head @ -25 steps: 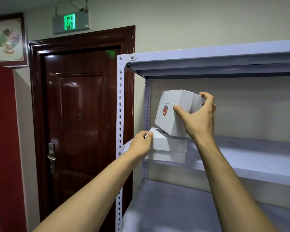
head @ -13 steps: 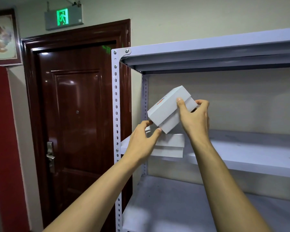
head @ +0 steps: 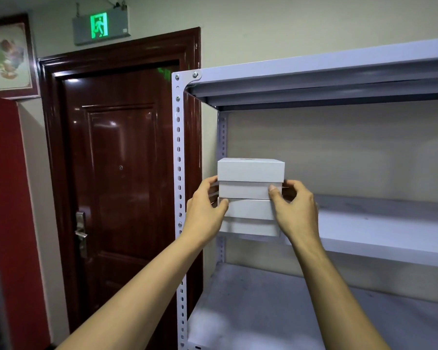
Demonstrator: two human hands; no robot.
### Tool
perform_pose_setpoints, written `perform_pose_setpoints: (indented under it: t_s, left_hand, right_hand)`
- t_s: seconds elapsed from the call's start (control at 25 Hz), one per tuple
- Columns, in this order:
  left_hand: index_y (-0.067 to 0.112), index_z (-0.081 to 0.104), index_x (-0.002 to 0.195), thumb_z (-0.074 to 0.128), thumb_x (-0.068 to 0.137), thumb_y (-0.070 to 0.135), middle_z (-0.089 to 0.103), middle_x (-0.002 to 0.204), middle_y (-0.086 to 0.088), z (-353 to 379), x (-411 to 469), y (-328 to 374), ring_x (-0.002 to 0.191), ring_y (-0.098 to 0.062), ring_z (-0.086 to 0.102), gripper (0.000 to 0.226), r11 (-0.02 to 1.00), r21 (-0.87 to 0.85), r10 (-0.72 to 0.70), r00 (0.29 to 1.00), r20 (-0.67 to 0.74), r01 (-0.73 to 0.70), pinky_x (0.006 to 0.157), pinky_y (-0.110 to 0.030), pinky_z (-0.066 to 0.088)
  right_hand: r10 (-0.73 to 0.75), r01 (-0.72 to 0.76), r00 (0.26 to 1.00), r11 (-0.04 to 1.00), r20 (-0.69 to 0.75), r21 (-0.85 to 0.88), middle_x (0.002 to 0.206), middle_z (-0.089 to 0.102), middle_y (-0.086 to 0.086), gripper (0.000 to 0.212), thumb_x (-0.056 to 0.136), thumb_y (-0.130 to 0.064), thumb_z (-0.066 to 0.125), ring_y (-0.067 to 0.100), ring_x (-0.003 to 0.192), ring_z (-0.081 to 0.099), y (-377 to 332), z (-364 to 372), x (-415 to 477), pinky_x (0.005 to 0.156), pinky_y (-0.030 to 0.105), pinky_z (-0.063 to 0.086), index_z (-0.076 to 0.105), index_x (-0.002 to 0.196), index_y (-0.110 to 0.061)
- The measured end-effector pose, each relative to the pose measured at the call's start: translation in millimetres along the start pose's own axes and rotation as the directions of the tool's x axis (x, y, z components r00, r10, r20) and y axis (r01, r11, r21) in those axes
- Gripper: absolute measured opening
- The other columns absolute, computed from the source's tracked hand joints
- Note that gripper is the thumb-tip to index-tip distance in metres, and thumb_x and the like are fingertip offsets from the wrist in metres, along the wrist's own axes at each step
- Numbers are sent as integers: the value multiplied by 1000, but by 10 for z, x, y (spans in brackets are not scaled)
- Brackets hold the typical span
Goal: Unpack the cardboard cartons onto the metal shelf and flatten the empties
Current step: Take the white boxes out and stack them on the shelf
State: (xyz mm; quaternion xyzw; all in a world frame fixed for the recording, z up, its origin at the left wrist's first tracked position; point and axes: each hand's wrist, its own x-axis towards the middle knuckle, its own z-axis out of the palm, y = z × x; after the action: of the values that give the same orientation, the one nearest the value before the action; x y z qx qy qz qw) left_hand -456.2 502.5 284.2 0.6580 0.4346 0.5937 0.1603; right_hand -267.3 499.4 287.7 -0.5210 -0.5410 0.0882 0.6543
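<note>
Top box (head: 250, 170) set on a lower box (head: 248, 210), with both hands at its sides.

The two white boxes stand squarely stacked at the left end of the middle board of the shelf (head: 377, 231), just inside the front post (head: 178, 160). The left hand (head: 205, 210) curls its fingers round the top box's left side, and its thumb lies on the front corner where the boxes meet. The right hand (head: 296, 208) grips the right side, its thumb pressed on the front of the top box and its fingers bent behind the edge. Left of the shelf is a dark red door (head: 119, 173), and a green exit sign (head: 99, 25) hangs above it.
</note>
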Motion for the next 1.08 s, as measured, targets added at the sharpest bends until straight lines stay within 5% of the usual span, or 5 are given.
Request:
perform_pose_setpoints:
  t_s: [0.16, 0.44, 0.76, 0.96, 1.08]
  left_hand:
    - [22, 69, 117, 70, 93, 29, 74, 105, 11, -29, -1, -12, 100, -1, 67, 25, 998, 46, -45, 993, -111, 50, 97, -32, 54]
    - [23, 77, 98, 76, 88, 24, 76, 86, 11, 14, 89, -63, 85, -5, 72, 10, 992, 35, -109, 971, -212, 119, 88, -35, 59]
    - [21, 77, 101, 73, 90, 25, 76, 91, 8, 122, 285, -207, 92, -12, 70, 13, 981, 50, -168, 949, -268, 188, 92, -36, 55]
    - [16, 76, 107, 70, 92, 24, 76, 97, 3, 226, 440, -303, 95, -14, 69, 17, 972, 66, -197, 939, -281, 223, 73, -9, 37]
    - [15, 76, 107, 70, 93, 22, 76, 97, 2, 295, 543, -367, 97, -14, 67, 17, 967, 66, -214, 928, -305, 245, 78, -19, 40]
  right_hand:
    - [-19, 19, 1000, 1000, -20, 14, 93, 70, -8, 29, 90, -35, 73, 17, 95, 67, 36, -31, 20, 90, 32, 52, 70, 114, -18]
    - [-18, 19, 1000, 998, -11, 54, 83, 73, -13, 17, 82, -32, 83, 1, 82, 68, 173, -85, 92, 82, 26, 54, 76, 93, -20]
    - [-19, 14, 987, 999, 161, 34, 93, 72, -9, 23, 85, -20, 81, 5, 88, 68, 271, -12, 271, 85, 25, 52, 76, 106, -12]
    - [-45, 49, 992, 998, 122, -32, 89, 71, -8, 19, 86, -23, 79, 5, 83, 66, 355, 132, 388, 81, 19, 47, 78, 103, -13]
    - [-29, 40, 989, 997, 146, -73, 84, 69, -12, 16, 87, -23, 78, -7, 78, 61, 415, 204, 523, 70, 9, 43, 77, 100, -15]
